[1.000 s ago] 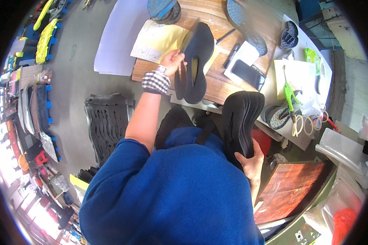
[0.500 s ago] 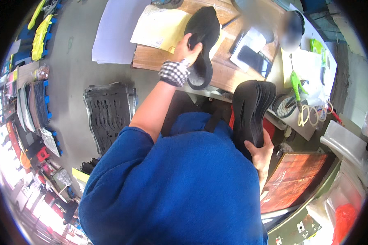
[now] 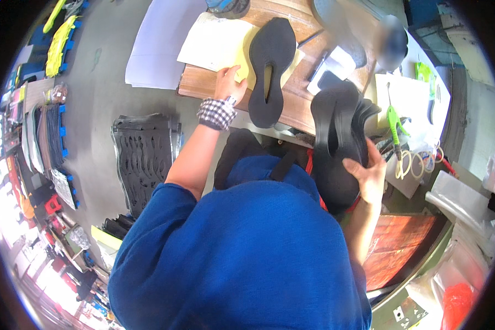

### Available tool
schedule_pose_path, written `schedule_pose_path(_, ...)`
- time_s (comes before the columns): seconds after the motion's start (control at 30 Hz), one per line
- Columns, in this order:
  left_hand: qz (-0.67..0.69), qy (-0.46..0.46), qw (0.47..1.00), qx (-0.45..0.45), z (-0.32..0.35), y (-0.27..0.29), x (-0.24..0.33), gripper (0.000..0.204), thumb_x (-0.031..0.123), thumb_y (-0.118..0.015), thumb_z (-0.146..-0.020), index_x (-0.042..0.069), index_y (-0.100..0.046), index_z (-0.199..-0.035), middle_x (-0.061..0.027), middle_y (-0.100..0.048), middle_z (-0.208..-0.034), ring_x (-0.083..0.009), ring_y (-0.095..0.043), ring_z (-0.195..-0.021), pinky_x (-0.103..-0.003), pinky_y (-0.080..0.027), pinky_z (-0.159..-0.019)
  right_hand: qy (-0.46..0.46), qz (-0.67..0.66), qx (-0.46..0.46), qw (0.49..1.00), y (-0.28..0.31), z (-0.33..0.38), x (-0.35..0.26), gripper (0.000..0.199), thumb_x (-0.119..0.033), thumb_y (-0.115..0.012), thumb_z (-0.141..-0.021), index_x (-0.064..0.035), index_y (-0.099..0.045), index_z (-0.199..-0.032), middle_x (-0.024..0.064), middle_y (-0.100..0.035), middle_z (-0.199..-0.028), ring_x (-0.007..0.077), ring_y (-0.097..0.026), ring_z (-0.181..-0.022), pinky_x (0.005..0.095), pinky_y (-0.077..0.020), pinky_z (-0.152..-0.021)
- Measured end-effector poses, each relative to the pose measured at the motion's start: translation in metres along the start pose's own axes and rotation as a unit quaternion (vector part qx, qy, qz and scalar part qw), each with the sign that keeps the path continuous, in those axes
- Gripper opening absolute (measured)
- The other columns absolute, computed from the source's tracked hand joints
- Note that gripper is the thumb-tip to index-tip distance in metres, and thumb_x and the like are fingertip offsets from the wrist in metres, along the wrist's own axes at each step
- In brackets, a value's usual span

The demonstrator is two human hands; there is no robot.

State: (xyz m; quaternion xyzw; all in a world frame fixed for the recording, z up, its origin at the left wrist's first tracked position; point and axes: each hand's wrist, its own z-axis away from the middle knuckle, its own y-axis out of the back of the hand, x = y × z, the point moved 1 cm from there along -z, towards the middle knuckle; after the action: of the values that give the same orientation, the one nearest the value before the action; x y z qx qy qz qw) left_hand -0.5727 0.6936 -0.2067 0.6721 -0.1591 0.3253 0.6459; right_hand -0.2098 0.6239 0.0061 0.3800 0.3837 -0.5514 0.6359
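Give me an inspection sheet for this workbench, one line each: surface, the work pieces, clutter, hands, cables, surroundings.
Surface: wooden workbench, partly covered by yellow paper.
Work pieces: one black shoe sole lies flat on the bench; a stack of black shoe soles is held upright at the bench edge.
Clutter: dark flat items, white papers, a green-handled tool, pale rings.
Hands: left hand rests on the yellow paper beside the flat sole; right hand grips the stack.
Cables: nothing seen.
Surroundings: grey floor, a pile of cut black sheets, white sheet, shelves of coloured goods at the left.
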Motion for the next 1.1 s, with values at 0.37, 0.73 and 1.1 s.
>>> schedule_pose_path(0.37,0.108,0.126,0.986,0.009,0.06,0.032,-0.028,0.044,0.012,-0.066,-0.081,0.01,-0.06,-0.125,-0.0259,-0.05,-0.129,-0.0385,-0.056,-0.111,-0.042,-0.049,-0.093,-0.146,-0.295,0.002,0.944,-0.116,-0.14,0.057,0.046,-0.025,-0.071,-0.082,-0.0019,-0.061,-0.121,0.0139,-0.067,-0.11,0.0291,-0.063,-0.103,0.0422,-0.0491,-0.096)
schedule_pose_path(0.73,0.212,0.066,0.973,-0.054,0.032,0.018,0.001,0.042,0.017,-0.061,-0.093,0.002,-0.052,-0.131,-0.0216,-0.059,-0.12,-0.0299,-0.065,-0.097,-0.037,-0.055,-0.083,-0.205,-0.232,-0.072,0.948,-0.131,-0.178,0.108,0.05,-0.01,-0.069,-0.086,0.0034,-0.05,-0.13,0.0174,-0.064,-0.114,0.0284,-0.065,-0.103,0.039,-0.0542,-0.089)
schedule_pose_path(1.1,0.25,0.011,0.968,-0.039,-0.008,-0.012,0.049,0.075,0.044,-0.055,-0.096,-0.004,-0.029,-0.147,-0.0301,-0.035,-0.145,-0.0427,-0.036,-0.135,-0.045,-0.031,-0.113,-0.064,-0.225,-0.086,0.969,-0.146,-0.163,0.071,0.057,0.004,-0.073,-0.078,0.005,-0.052,-0.131,0.0154,-0.065,-0.114,0.0228,-0.064,-0.102,0.0326,-0.0521,-0.091)
